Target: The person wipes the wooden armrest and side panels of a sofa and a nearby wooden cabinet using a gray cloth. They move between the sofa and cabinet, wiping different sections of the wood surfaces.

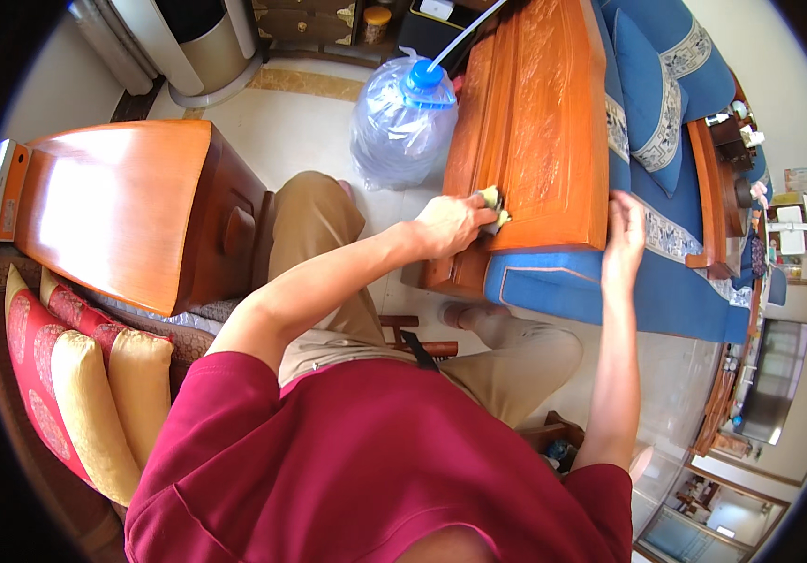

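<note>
My left hand (445, 224) grips a crumpled yellow and grey cloth (491, 198). The cloth rests against the carved wooden end panel (544, 127) of a sofa, near its lower left edge. On the panel's other side is my right hand (626, 229), beside the wooden edge and in front of the blue seat cushion (663, 218). Its fingers are slightly bent and nothing shows in them; whether they touch the wood I cannot tell. Part of the cloth is hidden under my left fingers.
A large clear water bottle (403, 127) with a blue cap and a white tube stands on the floor left of the sofa. A glossy wooden cabinet (115, 204) is at my left, above red and gold cushions (94, 380). Blue pillows (649, 105) lean on the sofa.
</note>
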The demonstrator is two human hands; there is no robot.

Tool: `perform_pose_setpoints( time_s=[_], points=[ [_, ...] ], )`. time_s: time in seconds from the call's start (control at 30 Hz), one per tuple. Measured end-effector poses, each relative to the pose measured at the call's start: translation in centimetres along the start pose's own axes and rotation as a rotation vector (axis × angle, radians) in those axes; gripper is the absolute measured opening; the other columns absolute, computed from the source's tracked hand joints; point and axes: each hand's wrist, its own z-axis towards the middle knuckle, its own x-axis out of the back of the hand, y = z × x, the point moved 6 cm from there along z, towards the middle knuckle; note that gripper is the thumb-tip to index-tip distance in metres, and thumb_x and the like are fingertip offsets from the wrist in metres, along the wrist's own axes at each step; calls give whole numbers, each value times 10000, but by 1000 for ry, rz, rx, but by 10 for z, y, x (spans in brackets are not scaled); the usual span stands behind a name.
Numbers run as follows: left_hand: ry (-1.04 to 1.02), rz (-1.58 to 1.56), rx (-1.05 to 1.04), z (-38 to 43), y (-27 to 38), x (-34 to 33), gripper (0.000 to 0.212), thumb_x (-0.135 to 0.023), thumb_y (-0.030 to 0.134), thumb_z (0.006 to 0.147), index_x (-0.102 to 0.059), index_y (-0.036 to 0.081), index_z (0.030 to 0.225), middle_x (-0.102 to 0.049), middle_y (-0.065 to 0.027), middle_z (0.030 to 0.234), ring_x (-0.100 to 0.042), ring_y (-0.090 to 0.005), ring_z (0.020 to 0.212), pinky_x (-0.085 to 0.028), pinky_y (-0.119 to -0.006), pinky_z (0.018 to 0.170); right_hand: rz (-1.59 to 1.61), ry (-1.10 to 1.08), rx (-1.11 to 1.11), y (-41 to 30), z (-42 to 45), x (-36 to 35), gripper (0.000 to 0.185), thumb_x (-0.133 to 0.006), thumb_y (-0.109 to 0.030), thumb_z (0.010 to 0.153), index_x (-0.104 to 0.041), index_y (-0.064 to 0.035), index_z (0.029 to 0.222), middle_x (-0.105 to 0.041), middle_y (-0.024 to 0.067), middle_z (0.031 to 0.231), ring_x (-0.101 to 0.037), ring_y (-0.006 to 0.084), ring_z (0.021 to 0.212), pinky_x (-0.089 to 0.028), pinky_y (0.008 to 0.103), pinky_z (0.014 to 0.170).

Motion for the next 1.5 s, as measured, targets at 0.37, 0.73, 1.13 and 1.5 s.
perform_pose_setpoints(
  time_s=[0.37,0.73,1.13,1.5],
  points=[
    [250,285,-11,36,-34,7,385,-544,131,912,-663,205,1271,-625,-146,1141,-671,-336,978,-531,-475,810,-124,-1,158,-33,1,-22,206,-636,-48,989,-651,-7,1190,-659,126,1219,-624,298,1145,-467,385,1022],
    [31,-103,222,53,-30,19,245,-631,212,843,-724,96,1037,-734,-221,923,-703,-440,897,-555,-535,810,-151,-18,159,-28,-1,-27,231,-596,-75,1000,-636,-11,1218,-637,155,1276,-608,335,1183,-442,432,1065],
    [-142,-1027,141,57,38,99,235,-670,71,904,-743,-1,1115,-722,15,966,-621,-69,928,-509,-264,904,-64,41,160,-25,3,-30,198,-599,-114,1013,-663,13,1150,-671,155,1218,-632,331,1151,-460,415,1051],
    [37,-452,363,-16,-18,-2,384,-673,176,884,-617,87,1254,-718,-177,1098,-695,-326,1038,-532,-412,915,-63,50,141,-27,2,-28,185,-603,-120,1018,-680,2,1134,-684,142,1206,-642,324,1143,-471,398,1039]
  ],
)
